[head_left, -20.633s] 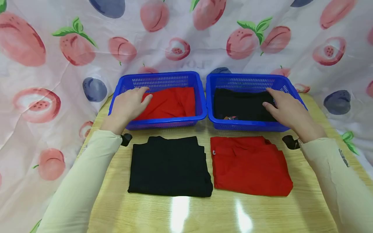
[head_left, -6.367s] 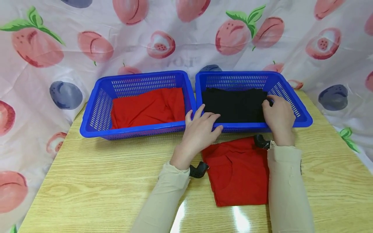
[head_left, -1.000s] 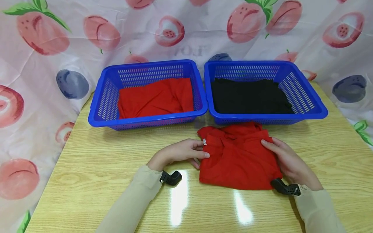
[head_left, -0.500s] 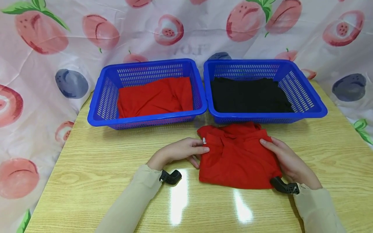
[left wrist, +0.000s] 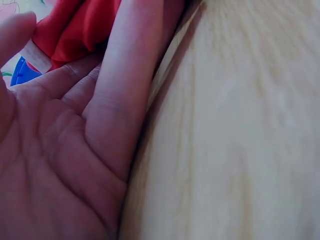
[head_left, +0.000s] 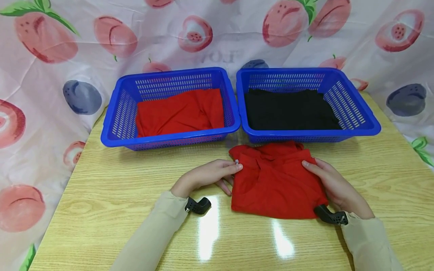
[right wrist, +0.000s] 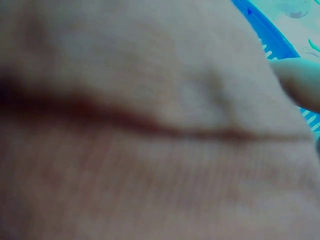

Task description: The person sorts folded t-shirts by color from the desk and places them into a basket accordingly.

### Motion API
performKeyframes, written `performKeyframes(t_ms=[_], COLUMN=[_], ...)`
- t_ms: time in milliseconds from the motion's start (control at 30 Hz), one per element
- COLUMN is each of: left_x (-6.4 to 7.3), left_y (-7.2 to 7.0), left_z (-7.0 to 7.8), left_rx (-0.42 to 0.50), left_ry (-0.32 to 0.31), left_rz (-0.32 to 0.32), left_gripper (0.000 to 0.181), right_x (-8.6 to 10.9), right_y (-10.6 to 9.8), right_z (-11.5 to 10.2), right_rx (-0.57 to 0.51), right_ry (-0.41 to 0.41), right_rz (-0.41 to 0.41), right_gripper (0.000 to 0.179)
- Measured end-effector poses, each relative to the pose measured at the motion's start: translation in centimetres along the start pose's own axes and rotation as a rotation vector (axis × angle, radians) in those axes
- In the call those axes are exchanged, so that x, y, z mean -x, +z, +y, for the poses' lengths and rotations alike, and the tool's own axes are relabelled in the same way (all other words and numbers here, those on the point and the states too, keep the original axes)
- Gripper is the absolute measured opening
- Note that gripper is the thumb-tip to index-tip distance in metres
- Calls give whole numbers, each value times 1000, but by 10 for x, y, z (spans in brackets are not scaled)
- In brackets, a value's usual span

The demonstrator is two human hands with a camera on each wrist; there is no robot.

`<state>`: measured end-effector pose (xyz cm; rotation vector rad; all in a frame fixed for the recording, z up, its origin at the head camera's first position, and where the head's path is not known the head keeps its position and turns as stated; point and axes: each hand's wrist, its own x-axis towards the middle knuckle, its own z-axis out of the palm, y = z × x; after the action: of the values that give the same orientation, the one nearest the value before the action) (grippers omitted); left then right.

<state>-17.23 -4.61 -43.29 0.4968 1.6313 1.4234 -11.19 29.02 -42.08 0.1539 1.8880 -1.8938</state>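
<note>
A folded red garment (head_left: 278, 184) lies on the table in the head view, a small white tag at its upper left edge. My left hand (head_left: 208, 175) pinches that left edge, thumb on top by the tag and other fingers low beside and under the cloth. On the opposite side my right hand (head_left: 333, 186) holds the right edge with its thumb on top; its other fingers are mostly hidden. The left wrist view shows the palm (left wrist: 60, 145) close to the tabletop, with red cloth (left wrist: 82, 30) at the fingers. Blurred skin (right wrist: 150, 175) fills most of the right wrist view.
Two blue plastic baskets (head_left: 176, 137) stand side by side behind the garment. The left one contains red cloth (head_left: 179, 113). In the right basket (head_left: 312, 133) lies folded black cloth (head_left: 291, 111). A fruit-print curtain (head_left: 152, 37) hangs behind the wooden table (head_left: 112, 195).
The black garment that lay on the table at first is gone from there; black cloth lies in the right basket. Both hands have since come to the red garment. Lately, my left thumb slid slightly up its edge.
</note>
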Motion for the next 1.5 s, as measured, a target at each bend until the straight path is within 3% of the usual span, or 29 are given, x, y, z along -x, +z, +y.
performKeyframes(t_ms=[533, 900, 1167, 1500], left_x=[1, 1, 0, -1], left_y=[1, 0, 1, 1], left_z=[-1, 0, 0, 1], left_rx=[42, 38, 48, 19], left_ry=[-21, -6, 14, 56], left_rz=[38, 27, -1, -40], left_gripper=[56, 51, 47, 29], right_x=[-1, -1, -2, -4], right_y=[0, 0, 2, 2], right_z=[0, -1, 1, 1], right_rx=[25, 6, 133, 138], right_ry=[-19, -10, -10, 12], right_rz=[-6, -7, -3, -5], right_gripper=[35, 34, 38, 43])
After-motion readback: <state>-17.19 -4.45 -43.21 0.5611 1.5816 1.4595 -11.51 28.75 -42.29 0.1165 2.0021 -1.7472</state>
